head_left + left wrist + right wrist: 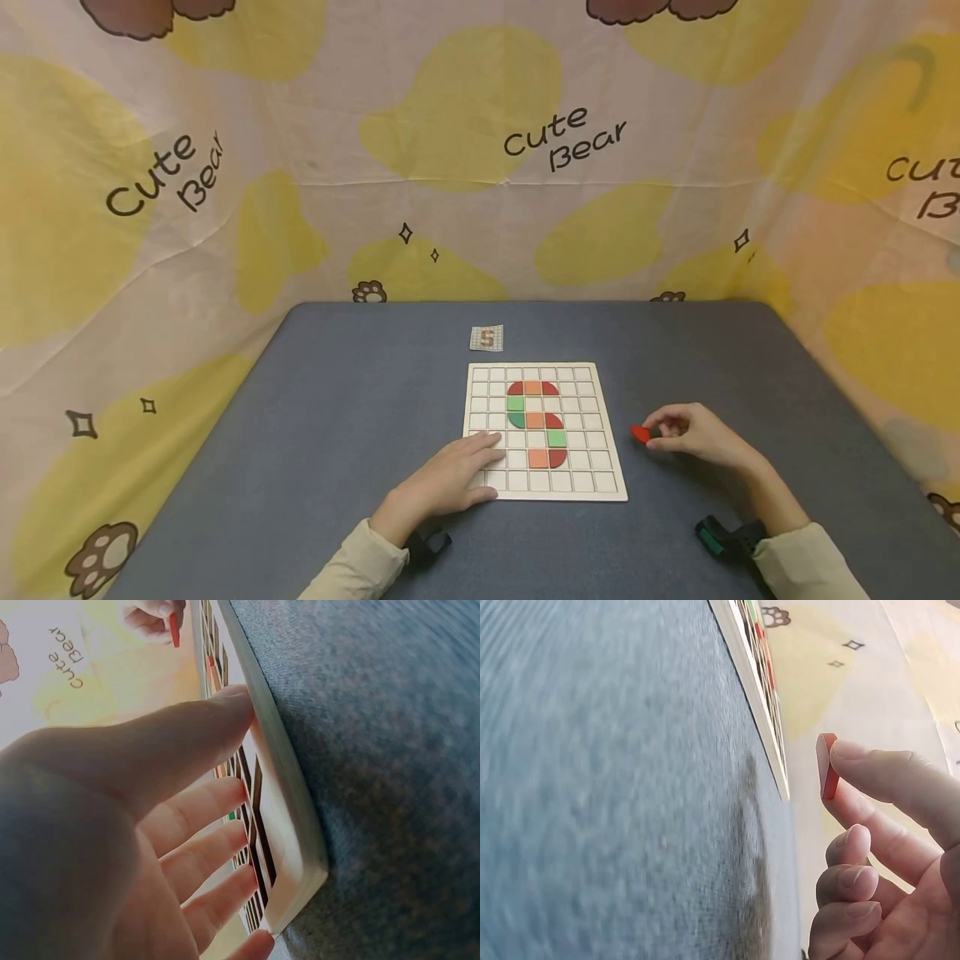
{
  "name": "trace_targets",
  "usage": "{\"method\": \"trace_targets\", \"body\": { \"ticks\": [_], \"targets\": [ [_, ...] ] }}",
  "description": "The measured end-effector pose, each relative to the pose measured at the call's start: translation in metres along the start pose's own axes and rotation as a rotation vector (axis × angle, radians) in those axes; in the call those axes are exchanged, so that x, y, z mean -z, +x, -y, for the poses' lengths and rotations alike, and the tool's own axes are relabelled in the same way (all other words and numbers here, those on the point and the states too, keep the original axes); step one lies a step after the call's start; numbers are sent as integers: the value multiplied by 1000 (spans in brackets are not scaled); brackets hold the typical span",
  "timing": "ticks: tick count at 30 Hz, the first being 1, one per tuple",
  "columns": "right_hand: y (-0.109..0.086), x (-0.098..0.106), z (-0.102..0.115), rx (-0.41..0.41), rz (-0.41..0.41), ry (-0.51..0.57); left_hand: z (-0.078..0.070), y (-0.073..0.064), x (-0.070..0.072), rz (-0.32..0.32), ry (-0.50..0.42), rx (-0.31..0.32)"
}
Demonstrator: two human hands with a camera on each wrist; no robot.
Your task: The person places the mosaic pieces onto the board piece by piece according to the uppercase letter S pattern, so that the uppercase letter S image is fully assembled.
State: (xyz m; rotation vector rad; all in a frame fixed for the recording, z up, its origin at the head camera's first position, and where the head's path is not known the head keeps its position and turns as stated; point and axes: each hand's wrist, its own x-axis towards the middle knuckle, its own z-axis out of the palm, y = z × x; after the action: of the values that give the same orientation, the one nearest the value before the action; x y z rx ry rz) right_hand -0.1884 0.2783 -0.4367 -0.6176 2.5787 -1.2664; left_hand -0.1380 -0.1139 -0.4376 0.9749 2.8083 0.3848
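A white grid board (600,483) lies on the table, with red, orange and green tiles (534,420) set in its squares in an S-like shape. My left hand (450,475) rests on the board's near left corner, fingers spread and fairly straight, thumb at the near edge. To the right of the board, my right hand (701,433) pinches a small red tile (641,433) between thumb and index finger. In the right wrist view that red tile (829,766) is held above the table, its other fingers curled loosely below.
A small card (487,337) printed with an S-like pattern on a grid lies behind the board. The blue-grey table (360,375) ends at a patterned cloth backdrop (465,108). Dark straps with devices (727,537) sit on both wrists.
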Motion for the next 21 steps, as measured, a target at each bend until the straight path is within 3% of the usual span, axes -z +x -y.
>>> {"method": "trace_targets", "body": {
  "ticks": [21],
  "targets": [
    [17, -21, 24, 21, 59, 15, 1, 0, -2, 10, 4, 16]
  ]
}}
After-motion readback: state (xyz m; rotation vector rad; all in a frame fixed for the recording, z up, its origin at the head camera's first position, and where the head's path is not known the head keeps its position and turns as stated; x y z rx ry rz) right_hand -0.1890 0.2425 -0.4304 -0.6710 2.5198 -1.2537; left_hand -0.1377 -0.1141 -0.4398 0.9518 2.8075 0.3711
